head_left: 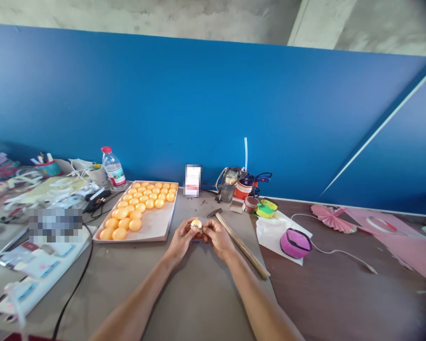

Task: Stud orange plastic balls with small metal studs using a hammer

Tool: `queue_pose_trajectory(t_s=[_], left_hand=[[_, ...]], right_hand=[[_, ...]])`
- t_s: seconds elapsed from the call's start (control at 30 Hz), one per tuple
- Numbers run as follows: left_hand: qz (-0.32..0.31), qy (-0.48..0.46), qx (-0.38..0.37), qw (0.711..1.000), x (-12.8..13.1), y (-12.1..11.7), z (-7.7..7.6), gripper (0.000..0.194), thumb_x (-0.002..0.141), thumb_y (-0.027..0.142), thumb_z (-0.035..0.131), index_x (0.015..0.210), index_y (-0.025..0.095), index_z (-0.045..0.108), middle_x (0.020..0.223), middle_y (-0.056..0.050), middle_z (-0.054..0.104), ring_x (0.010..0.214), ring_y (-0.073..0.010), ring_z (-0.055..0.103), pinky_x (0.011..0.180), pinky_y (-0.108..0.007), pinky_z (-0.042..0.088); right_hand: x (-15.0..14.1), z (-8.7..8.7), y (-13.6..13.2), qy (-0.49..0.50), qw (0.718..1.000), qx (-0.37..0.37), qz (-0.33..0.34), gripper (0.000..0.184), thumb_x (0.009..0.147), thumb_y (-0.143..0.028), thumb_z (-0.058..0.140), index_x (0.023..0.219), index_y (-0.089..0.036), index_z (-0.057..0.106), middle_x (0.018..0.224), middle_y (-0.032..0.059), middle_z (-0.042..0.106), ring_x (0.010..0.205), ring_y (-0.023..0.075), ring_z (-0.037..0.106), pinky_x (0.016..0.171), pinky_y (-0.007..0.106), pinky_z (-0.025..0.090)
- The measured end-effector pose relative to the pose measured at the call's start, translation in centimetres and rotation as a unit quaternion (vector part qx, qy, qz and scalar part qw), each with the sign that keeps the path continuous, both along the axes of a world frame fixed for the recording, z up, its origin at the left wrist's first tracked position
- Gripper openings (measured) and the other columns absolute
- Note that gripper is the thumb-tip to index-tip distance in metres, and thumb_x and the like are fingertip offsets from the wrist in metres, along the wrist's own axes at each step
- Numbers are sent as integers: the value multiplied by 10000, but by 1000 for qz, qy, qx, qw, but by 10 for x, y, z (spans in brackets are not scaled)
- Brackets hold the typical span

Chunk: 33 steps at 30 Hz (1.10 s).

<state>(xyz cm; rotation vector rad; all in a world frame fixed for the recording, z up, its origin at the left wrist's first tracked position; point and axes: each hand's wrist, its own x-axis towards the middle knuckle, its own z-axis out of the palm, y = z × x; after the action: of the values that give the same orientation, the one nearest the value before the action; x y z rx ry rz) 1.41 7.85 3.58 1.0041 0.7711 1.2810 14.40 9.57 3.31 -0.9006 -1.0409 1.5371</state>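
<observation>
My left hand (183, 237) has its fingers closed around an orange table tennis ball (196, 222) above the grey mat. A pale or dark patch shows on the lower part of the ball, too small to read. From the other side my right hand (215, 235) meets the ball with fingertips pinched at its lower right edge; whatever small thing is in that pinch cannot be made out. To the left lies a shallow white tray (163, 226) with many similar orange balls (140, 207) in rows, its right front part bare.
Beside my right forearm lies a wooden strip (243, 246), near a small dark tool (215, 213). A water bottle (114, 168), a phone-like screen (192, 181), a red-and-white cup (242, 190) and a purple round container (295, 243) stand around. Cables (78, 277) run at left.
</observation>
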Motion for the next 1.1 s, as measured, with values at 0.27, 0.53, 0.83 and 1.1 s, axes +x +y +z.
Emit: queue_pose_trajectory(t_s=[0.27, 0.53, 0.83, 1.1], left_hand=[[-4, 10, 12, 1000, 0, 2, -5, 372, 739, 315, 615, 1066, 163, 528, 855, -48, 613, 642, -151, 615, 695, -342, 494], [-4, 17, 15, 1000, 0, 2, -6, 379, 736, 323, 615, 1069, 167, 523, 831, -36, 610, 633, -154, 616, 701, -354, 493], [-17, -7, -1, 1000, 3, -2, 2, 354, 711, 314, 646, 1016, 169, 542, 831, -35, 633, 637, -151, 616, 684, -326, 483], [-42, -132, -84, 987, -5, 4, 4, 337, 724, 299, 646, 1024, 176, 552, 828, -47, 649, 666, -140, 621, 699, -299, 483]], right_hand=[[-1, -6, 2, -61, 998, 16, -26, 122, 614, -262, 587, 648, -200, 487, 483, -70, 473, 437, 86, 422, 470, 228, 314], [-1, -10, 4, -72, 997, 14, -25, 131, 613, -276, 582, 655, -200, 484, 476, -75, 472, 430, 81, 418, 465, 223, 322], [-1, -3, 1, -63, 998, -7, -21, 224, 587, -340, 630, 673, -207, 472, 506, -73, 463, 433, 78, 389, 456, 224, 300], [11, -2, 4, -192, 971, 99, -104, 98, 712, -303, 514, 697, -207, 502, 593, -36, 493, 532, 121, 456, 544, 252, 370]])
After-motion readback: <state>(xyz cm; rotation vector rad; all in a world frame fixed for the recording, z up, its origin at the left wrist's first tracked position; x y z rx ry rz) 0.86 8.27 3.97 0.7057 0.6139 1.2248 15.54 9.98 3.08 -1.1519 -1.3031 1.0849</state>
